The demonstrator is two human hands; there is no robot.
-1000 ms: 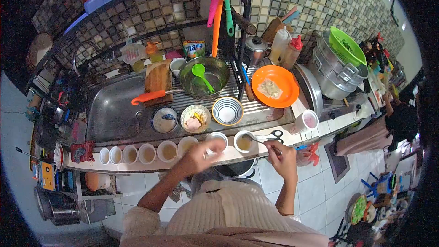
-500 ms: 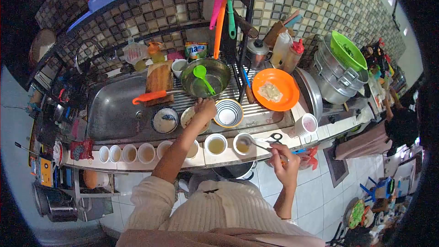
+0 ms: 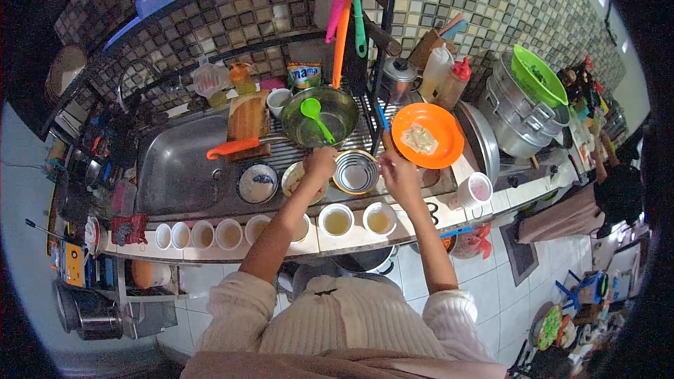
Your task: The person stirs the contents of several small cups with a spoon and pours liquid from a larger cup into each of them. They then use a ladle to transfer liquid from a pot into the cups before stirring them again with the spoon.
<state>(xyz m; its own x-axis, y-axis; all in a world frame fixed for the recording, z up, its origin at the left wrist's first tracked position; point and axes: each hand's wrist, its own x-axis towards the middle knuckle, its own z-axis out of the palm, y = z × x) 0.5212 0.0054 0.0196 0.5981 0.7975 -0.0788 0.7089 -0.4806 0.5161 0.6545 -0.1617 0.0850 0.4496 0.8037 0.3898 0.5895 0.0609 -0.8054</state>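
My left hand is closed above a bowl of pale food, just left of a striped bowl; whatever its fingers hold is hidden. My right hand, fingers curled, is between the striped bowl and an orange plate bearing pale strips. I cannot make out what is in it. Behind them a pan with an orange handle holds a green ladle. Along the counter's front edge stands a row of white cups, among them a cup of yellowish liquid and another cup near my right forearm.
A steel sink is at left, with a wooden board at its edge. Stacked cups, scissors and a large steamer pot are at right. A black rack post rises behind the pan. Another person is at far right.
My right hand has moved up and left, from the rightmost filled cup to beside the striped bowl. The metal spoon it held in that cup no longer shows. My left hand stays near the bowls.
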